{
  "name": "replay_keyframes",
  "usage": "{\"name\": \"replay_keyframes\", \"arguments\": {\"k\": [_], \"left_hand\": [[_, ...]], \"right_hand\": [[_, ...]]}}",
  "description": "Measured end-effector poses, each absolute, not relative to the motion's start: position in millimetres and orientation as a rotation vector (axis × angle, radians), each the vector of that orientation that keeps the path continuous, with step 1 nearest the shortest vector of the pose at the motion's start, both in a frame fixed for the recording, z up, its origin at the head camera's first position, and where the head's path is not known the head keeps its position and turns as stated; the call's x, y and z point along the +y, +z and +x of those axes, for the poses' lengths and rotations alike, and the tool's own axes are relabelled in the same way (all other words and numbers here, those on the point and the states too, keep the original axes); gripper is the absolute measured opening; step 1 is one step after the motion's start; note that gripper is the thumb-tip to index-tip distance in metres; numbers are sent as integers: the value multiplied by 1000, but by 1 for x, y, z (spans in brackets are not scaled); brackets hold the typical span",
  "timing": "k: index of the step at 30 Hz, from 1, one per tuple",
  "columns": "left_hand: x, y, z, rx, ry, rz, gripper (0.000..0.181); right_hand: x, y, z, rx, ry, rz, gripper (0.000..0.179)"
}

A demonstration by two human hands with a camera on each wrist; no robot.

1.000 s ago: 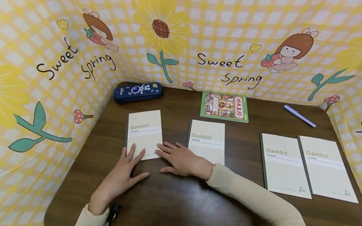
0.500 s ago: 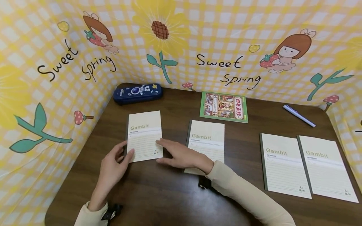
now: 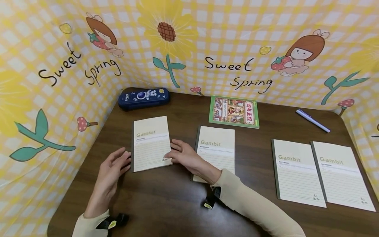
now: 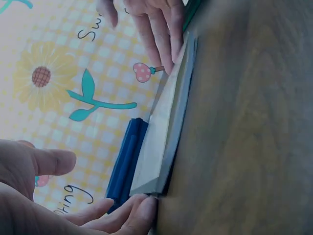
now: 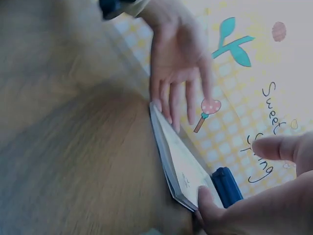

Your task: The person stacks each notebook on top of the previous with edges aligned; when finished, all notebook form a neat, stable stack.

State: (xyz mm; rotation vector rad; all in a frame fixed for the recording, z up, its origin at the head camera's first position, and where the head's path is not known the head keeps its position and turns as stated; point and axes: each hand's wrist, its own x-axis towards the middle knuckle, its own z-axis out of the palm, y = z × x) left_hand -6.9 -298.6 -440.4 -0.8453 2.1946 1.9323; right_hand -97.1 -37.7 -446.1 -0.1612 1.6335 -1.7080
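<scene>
A cream Gambit notebook (image 3: 151,144) with a dark spine lies flat between the two hands on the left part of the table. The left hand (image 3: 111,174) stands on edge beside the spine, its fingertips right at it. On the opposite side the right hand (image 3: 189,160) has its fingers along the right edge near the lower corner. Both thumbs are raised off the cover; in the head view the right thumb overlaps the corner print. In the left wrist view the notebook (image 4: 161,142) shows its layered edge, with the right hand's fingers (image 4: 159,36) at the far end.
A similar notebook (image 3: 217,141) lies partly under the right forearm. Two more notebooks (image 3: 299,174) lie side by side at right. Along the back are a navy pencil case (image 3: 144,98), a green-bordered book (image 3: 234,112) and a lavender pen (image 3: 313,120). Checked cloth surrounds the table.
The hands went from lying palm-down on the left notebook's cover to its two side edges. The notebook has shifted slightly towards the person.
</scene>
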Motion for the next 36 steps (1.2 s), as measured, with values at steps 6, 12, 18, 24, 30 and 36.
{"name": "replay_keyframes", "arguments": {"k": [6, 12, 18, 24, 30, 36], "left_hand": [[-304, -445, -3, 2156, 1982, -797, 68], [-309, -450, 1, 2214, 1822, -834, 63], [-312, -454, 5, 2162, 1850, -824, 65], [-308, -453, 5, 2071, 1974, -788, 68], [-294, -449, -3, 2067, 1933, -681, 68], [-273, -443, -17, 2108, 1871, -497, 64]], "right_hand": [[-42, -446, -102, 1506, -1840, 43, 84], [-44, -448, -102, 1510, -1826, 34, 75], [-46, -451, -100, 1599, -1801, -53, 56], [-37, -448, -100, 1684, -1777, -120, 57], [-12, -444, -100, 1766, -1776, -157, 54], [21, -443, -100, 1842, -1787, -148, 53]]}}
